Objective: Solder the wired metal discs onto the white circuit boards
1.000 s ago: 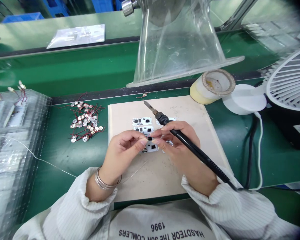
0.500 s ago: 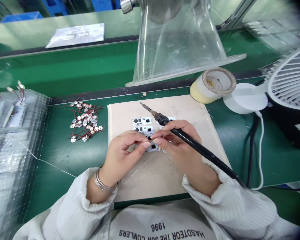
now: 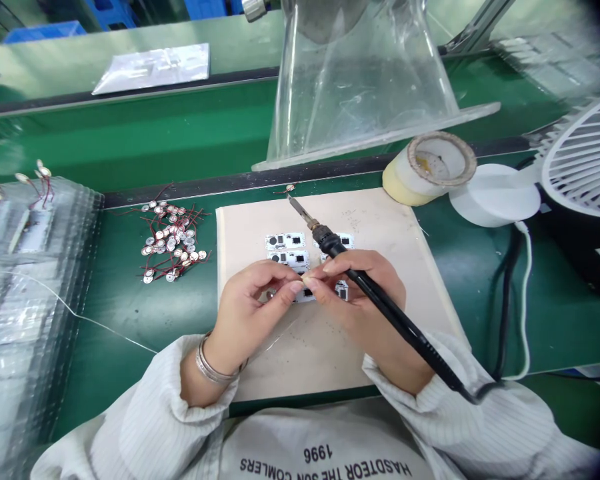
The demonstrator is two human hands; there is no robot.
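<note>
My right hand (image 3: 363,300) grips a black soldering iron (image 3: 380,300), its metal tip pointing up and away toward the far edge of a beige work mat (image 3: 370,220). My left hand (image 3: 253,303) is pinched, thumb and forefinger meeting the right hand's fingertips over small white circuit boards (image 3: 285,241) lying on the mat. What the fingertips pinch is too small to name. A thin solder wire (image 3: 105,328) runs from under my left hand off to the left.
A pile of small metal discs with red leads (image 3: 173,240) lies left of the mat. Clear plastic trays (image 3: 15,280) stand at far left. Behind are a clear fume hood (image 3: 365,87), a sponge holder (image 3: 430,167), a white fan (image 3: 580,157) and its round base (image 3: 495,197).
The soldering iron's tip has swung slightly right and up. Both hands stay pinched together over the boards, shifted a little to the right.
</note>
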